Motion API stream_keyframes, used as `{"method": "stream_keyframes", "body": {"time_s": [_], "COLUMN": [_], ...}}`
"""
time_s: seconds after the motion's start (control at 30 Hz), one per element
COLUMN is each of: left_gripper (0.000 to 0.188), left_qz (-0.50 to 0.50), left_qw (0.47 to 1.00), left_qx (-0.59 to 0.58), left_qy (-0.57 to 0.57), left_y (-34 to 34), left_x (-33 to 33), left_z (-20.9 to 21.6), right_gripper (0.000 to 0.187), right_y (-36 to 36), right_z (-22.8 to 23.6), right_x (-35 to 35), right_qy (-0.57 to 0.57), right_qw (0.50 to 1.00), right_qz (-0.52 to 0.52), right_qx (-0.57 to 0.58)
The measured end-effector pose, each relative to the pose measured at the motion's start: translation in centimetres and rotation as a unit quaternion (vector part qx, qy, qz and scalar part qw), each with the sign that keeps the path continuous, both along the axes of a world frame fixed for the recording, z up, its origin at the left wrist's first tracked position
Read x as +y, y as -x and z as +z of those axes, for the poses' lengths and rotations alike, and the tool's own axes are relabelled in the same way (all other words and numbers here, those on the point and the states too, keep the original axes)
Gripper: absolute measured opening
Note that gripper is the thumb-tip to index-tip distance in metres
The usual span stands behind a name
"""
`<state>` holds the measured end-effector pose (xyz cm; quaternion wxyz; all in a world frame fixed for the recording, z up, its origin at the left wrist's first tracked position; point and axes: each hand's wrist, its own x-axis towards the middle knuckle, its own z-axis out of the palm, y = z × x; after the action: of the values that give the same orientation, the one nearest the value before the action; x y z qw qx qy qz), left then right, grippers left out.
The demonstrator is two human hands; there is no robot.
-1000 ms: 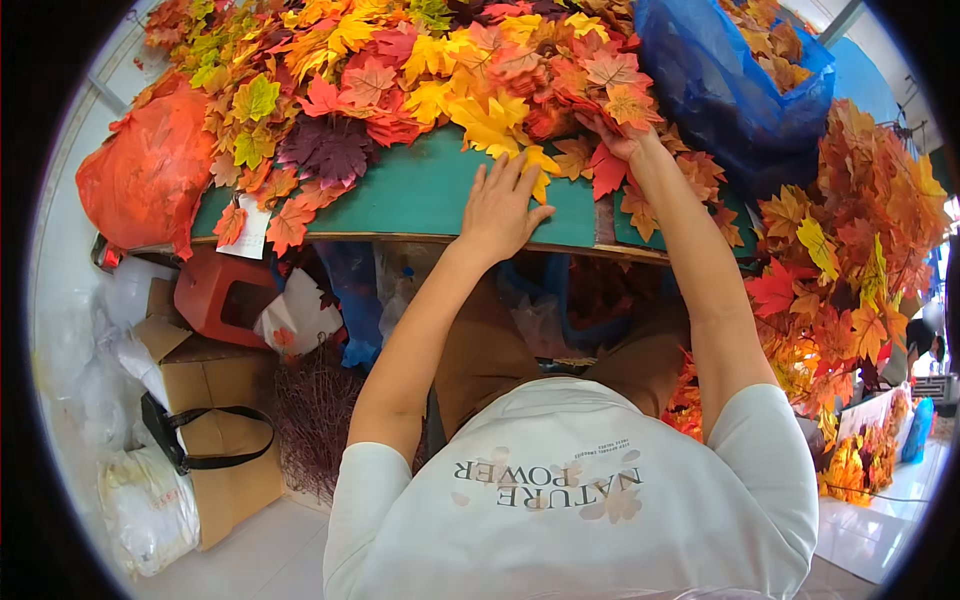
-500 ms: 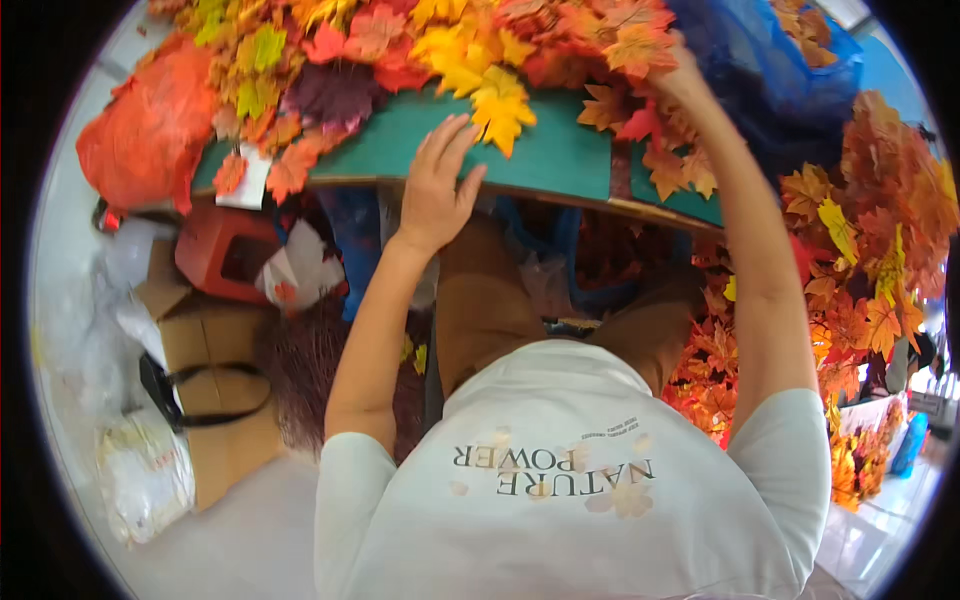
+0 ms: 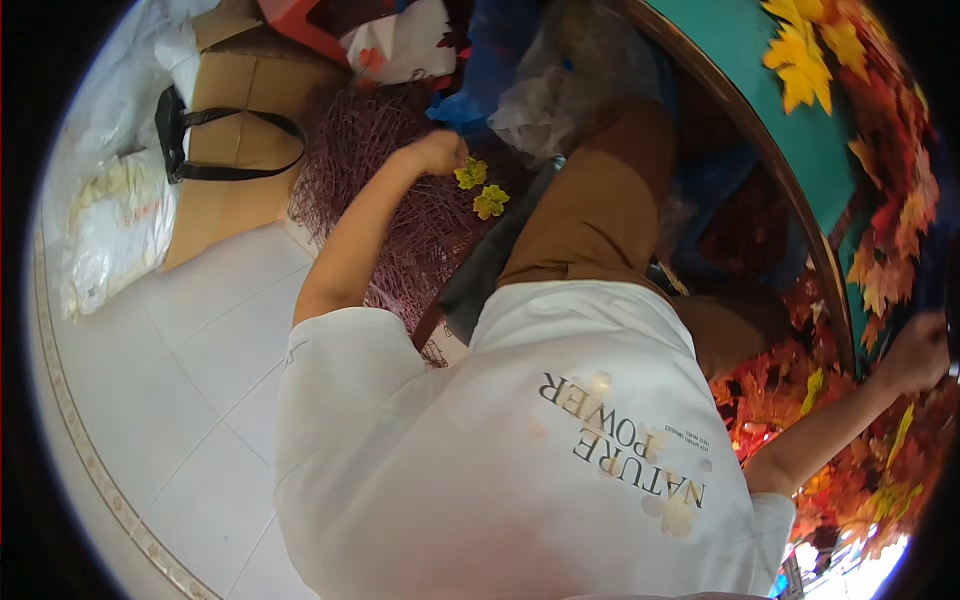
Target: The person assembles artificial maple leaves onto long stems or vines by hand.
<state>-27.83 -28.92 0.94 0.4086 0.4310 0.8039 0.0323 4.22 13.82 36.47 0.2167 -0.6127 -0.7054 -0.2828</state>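
Observation:
My left hand [image 3: 438,152] is over a heap of thin purple-brown twigs [image 3: 400,225] on the floor, left of my legs. Its fingers are curled closed, and what they hold, if anything, is hidden. Two small yellow-green leaves [image 3: 490,201] lie right beside it. My right hand [image 3: 918,352] is far out at the right rim, next to orange-red artificial maple leaves [image 3: 885,275] at the green table's edge. Blur and the dark rim hide its fingers. A yellow maple leaf [image 3: 800,70] lies on the green tabletop [image 3: 725,45].
A cardboard box [image 3: 245,110] with a black strap [image 3: 235,172] stands at the left, with a clear plastic bag [image 3: 115,225] beside it. Crumpled clear plastic [image 3: 560,90] hangs beneath the table. More red-orange leaves [image 3: 850,450] are piled at the lower right.
My view has swung left and down. My left hand has left the table's edge for the twigs. My right hand has gone from the leaves on the tabletop to the far right.

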Motion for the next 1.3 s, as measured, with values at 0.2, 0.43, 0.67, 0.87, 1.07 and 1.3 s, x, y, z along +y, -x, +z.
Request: {"method": "stream_keyframes", "body": {"time_s": [0.2,0.43,0.67,0.87,1.07,1.3], "left_gripper": [0.033,0.037,0.034,0.021,0.015,0.014], "left_qz": [0.077,0.464,0.728,0.730,0.624,0.586], "left_qw": [0.987,0.880,0.679,0.627,0.695,0.681], "left_qx": [0.054,0.077,-0.087,-0.254,-0.202,-0.101], "left_qy": [0.128,-0.062,-0.040,-0.095,-0.294,-0.428], "left_y": [-2.5,-1.5,-0.3,-1.2,-6.3,-8.2], "left_x": [-5.5,-1.6,-3.1,-6.0,-8.2,-5.5], "left_z": [-17.1,-26.5,-29.4,-19.5,-1.0,11.1], "right_gripper": [0.020,0.025,0.025,0.025,0.020,0.026], "right_y": [-4.6,-2.6,-1.3,0.7,11.3,20.4], "right_z": [-13.1,-19.7,-21.1,-20.6,-21.4,-28.8], "right_x": [-6.6,-11.1,-11.2,-12.2,-20.9,-35.5], "right_qy": [0.085,0.288,0.312,0.317,0.717,0.601], "right_qw": [0.795,0.733,0.733,0.721,0.491,0.396], "right_qz": [0.579,0.584,0.567,0.603,0.437,0.681], "right_qx": [-0.156,-0.195,-0.210,-0.127,0.232,0.137]}}
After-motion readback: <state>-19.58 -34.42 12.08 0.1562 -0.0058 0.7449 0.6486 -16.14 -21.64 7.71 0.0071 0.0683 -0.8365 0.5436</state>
